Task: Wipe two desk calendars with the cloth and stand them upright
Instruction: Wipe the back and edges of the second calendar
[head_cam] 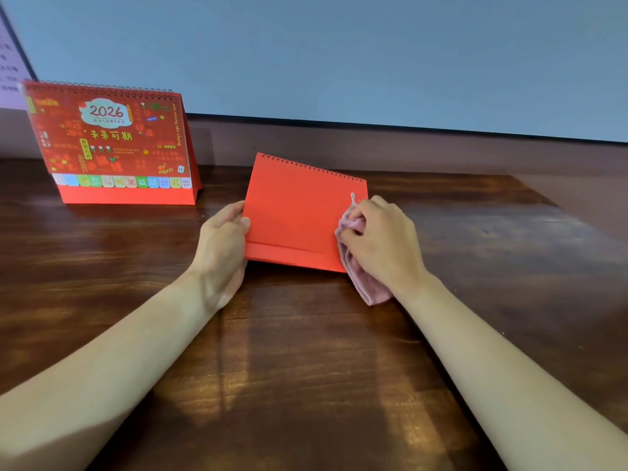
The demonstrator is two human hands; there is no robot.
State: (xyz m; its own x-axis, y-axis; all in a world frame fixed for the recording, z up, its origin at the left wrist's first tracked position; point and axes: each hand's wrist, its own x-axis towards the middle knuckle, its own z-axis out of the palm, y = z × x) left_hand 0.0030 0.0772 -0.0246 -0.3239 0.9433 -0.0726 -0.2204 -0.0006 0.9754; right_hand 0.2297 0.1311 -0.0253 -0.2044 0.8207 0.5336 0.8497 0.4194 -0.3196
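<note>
In the head view, a dark wooden desk (pixel 306 351) fills the near and middle ground, ending at a far edge where a low dark ledge runs under a blue-grey wall (pixel 339 56). At the far left, the printed calendar (pixel 112 144) stands upright on its red base, spiral binding along the top, its "2026" cover facing the viewer; its back is near the ledge, and a pale sheet (pixel 10 62) shows at the frame's left edge beyond it.

Near the centre of the desk is the plain red calendar (pixel 295 212), blank red back facing up, spiral edge at the far side and slanting down to the right, folded base edge nearest the person. Whether it lies flat or leans cannot be told. The left hand (pixel 221 246) clasps its left edge, thumb on the red face and fingers hidden under or behind it. The right hand (pixel 380 239) is curled around a bunched pink cloth (pixel 356 263), pressing it against the calendar's right edge; the cloth's tail hangs down onto the desk past the near right corner.

Bare desk lies open to the right of the right hand and across the near side between the two forearms. The two calendars sit well apart.
</note>
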